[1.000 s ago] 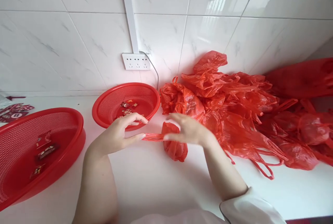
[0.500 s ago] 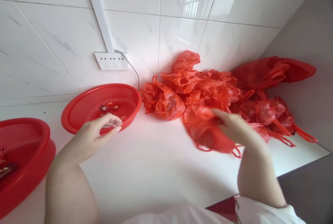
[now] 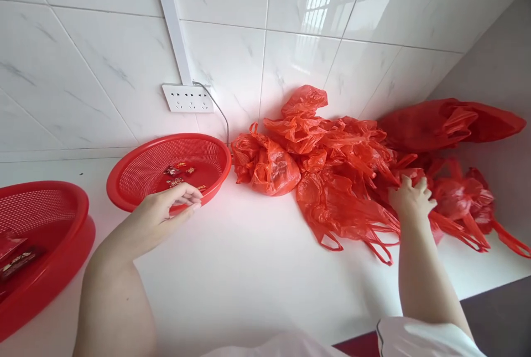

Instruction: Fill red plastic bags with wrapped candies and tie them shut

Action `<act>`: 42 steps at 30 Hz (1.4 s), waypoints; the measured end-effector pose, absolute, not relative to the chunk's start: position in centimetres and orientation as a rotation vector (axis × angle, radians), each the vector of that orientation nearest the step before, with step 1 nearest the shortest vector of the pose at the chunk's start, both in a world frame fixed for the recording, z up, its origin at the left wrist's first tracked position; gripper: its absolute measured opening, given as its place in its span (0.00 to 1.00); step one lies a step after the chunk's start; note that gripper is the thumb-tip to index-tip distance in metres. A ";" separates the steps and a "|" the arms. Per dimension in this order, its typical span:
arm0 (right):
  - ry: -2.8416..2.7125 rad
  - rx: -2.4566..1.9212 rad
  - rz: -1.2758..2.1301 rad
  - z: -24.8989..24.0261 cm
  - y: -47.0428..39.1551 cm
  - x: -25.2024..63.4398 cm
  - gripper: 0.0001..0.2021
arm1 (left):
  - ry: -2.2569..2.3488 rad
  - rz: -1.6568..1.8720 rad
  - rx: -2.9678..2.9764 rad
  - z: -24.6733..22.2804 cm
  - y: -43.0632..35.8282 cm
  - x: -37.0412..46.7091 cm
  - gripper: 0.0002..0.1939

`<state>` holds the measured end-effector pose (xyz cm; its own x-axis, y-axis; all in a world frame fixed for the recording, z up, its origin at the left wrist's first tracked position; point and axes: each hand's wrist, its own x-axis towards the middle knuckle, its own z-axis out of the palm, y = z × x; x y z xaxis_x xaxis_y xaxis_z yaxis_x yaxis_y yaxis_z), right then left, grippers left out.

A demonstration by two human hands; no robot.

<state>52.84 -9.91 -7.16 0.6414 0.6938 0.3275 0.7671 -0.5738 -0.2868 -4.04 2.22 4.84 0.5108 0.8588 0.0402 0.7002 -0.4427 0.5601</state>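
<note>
My left hand (image 3: pixel 170 207) hovers by the near rim of a red perforated plastic basket (image 3: pixel 120 171), fingers loosely bent, thumb apart, nothing in it. Small wrapped packets (image 3: pixel 178 171) lie on the basket's bottom. On the right, my right hand (image 3: pixel 410 197) reaches into the heap of red plastic bags. Its fingers are spread over a bag and touch the crumpled plastic; I see no grip. A flattened red bag (image 3: pixel 340 207) lies left of this hand, its handle loops toward me. Filled, knotted red bags (image 3: pixel 460 193) sit just to its right.
A second red basket (image 3: pixel 78 218) with dark packets stands at the left edge. Another bulging red bag (image 3: pixel 280 169) rests beside the middle basket. Behind the white counter (image 3: pixel 257 268) are a tiled wall and a socket strip (image 3: pixel 188 98) with a cable. A grey panel bounds the right side.
My right hand has moved right, away from the flattened bag, which now lies spread on the counter. My left hand keeps its pose by the basket. The view has shifted slightly.
</note>
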 end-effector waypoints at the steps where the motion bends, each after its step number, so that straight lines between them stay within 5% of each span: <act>1: -1.103 -2.456 -0.362 -7.7 -9.9 51.7 0.29 | 1.269 0.445 2.275 4.8 2.3 -4.0 0.15; 9: -1.434 -2.507 0.328 -9.9 -7.9 43.9 0.12 | 1.226 0.402 2.277 4.6 2.3 -3.4 0.12; 15: -1.303 -1.559 0.971 -4.3 -7.4 37.0 0.17 | 1.055 0.423 2.297 5.2 0.4 -1.9 0.12; 18: -1.251 -1.263 1.086 -1.4 -6.5 32.5 0.16 | 0.832 0.391 2.328 5.2 -1.6 0.2 0.23; 21: -1.306 -1.155 1.039 -0.2 -5.1 28.8 0.12 | 0.775 0.324 2.352 4.7 -3.1 2.1 0.43; 28: -1.739 -1.339 0.716 -2.3 -3.4 25.0 0.09 | 0.979 0.394 2.309 2.1 -2.3 0.7 0.20; 31: -1.742 -1.384 0.378 -2.6 -3.5 22.9 0.11 | 1.113 0.729 2.249 1.2 -1.1 0.8 0.12; 36: -1.973 -1.135 0.387 0.6 -3.4 20.2 0.24 | 1.124 0.843 2.510 2.4 0.0 1.0 0.19; 39: -1.793 -1.387 0.085 2.5 -3.6 25.2 0.11 | 1.712 1.035 2.531 4.9 -0.3 -4.2 0.13; 42: -1.185 -1.725 -0.381 2.8 -3.7 33.2 0.11 | 2.619 1.222 1.835 6.4 -0.7 -10.6 0.12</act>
<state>33.22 -3.69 2.85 0.4767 0.5383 0.6950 0.8426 -0.0543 -0.5359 -10.55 -0.69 6.44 -0.3971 0.7049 0.5878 0.9033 0.1867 0.3863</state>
